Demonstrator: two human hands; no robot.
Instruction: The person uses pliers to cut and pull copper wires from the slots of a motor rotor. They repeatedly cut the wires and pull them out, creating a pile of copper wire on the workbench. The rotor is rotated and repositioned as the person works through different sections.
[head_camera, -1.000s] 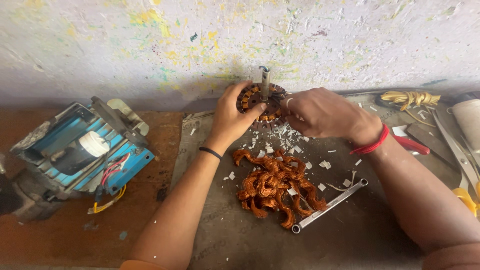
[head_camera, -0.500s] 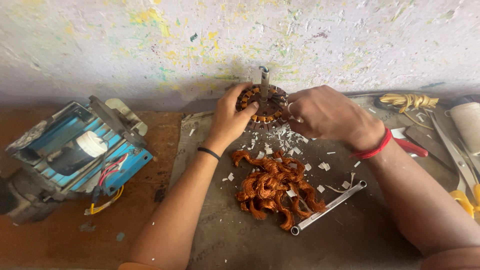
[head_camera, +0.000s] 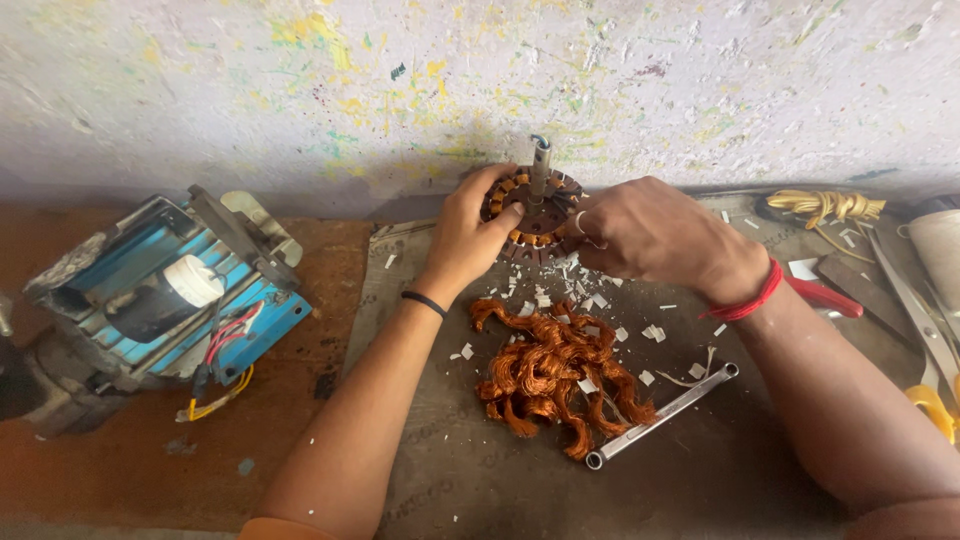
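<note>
While the left hand (head_camera: 470, 240) cups the round stator (head_camera: 533, 215) from nine o'clock, fingers closed on its rim, apparently to steady it, the right hand (head_camera: 650, 240) pinches narrowly at its three o'clock edge; what the fingertips grip is hidden; the stator stands near the paint-flecked wall (head_camera: 480, 80) at twelve o'clock, shaft upright; pulled copper wire (head_camera: 555, 375) lies heaped at six o'clock among white scraps; a spanner (head_camera: 665, 413) rests at five o'clock; a blue motor housing (head_camera: 160, 295) sits well apart at eight o'clock; bare mat (head_camera: 480, 480) nearest the body leaves room.
</note>
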